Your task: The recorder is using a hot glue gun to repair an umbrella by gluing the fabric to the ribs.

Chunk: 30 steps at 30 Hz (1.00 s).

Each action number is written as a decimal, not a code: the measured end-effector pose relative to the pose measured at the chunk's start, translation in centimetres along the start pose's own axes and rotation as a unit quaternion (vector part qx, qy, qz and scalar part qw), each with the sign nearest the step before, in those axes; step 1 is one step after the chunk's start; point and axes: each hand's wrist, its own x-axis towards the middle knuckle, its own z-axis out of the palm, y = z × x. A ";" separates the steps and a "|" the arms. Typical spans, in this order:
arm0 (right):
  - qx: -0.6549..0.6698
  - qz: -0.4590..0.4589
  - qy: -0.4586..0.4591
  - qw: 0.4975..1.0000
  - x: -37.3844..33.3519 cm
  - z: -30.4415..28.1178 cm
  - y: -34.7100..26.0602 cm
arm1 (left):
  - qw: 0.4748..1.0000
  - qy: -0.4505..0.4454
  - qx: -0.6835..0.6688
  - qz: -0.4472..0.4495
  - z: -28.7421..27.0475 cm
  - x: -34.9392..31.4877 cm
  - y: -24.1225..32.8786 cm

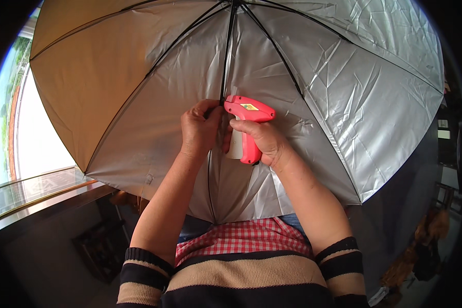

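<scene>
An open umbrella (179,97) with a silver inner lining spreads before me, its inside toward me. Black ribs (228,56) run down from its hub at the top edge of the view. My left hand (197,132) is closed in a pinch at the middle rib and the fabric beside it. In my right hand (269,139) is a red tagging gun (250,143) with a white trigger, my fingers wrapped round its grip. The gun's front end sits right by the left fingertips, against the rib. What lies between gun and fingertips is hidden.
A bright window (36,133) with a sill (41,192) is at the left. Dark furniture (100,246) stands at the lower left. Brown and black items (426,241) lie at the lower right. A red checked cloth (241,236) covers my lap below the umbrella's edge.
</scene>
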 end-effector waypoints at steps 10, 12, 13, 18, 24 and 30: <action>-0.059 -0.018 -0.001 0.998 -2.3 0.8 -2.8 | 0.981 -0.014 0.163 0.109 -5.3 2.8 -0.8; -0.064 -0.038 -0.017 0.997 -4.1 -0.7 -3.4 | 0.943 -0.054 0.307 0.111 -8.9 4.3 2.3; -0.075 -0.039 -0.022 0.996 -4.5 -1.2 -3.2 | 0.943 -0.053 0.309 0.110 -9.4 4.7 1.9; -0.010 0.014 0.054 0.998 -4.6 -0.8 -1.5 | 0.804 0.176 0.469 0.319 -4.5 4.3 3.4; -0.058 -0.071 0.121 0.988 -1.5 -1.0 0.7 | 0.868 0.033 0.464 0.175 2.1 0.4 0.5; -0.058 -0.061 0.106 0.991 -0.5 -1.3 0.6 | 0.956 0.087 0.242 0.139 2.1 0.1 -0.2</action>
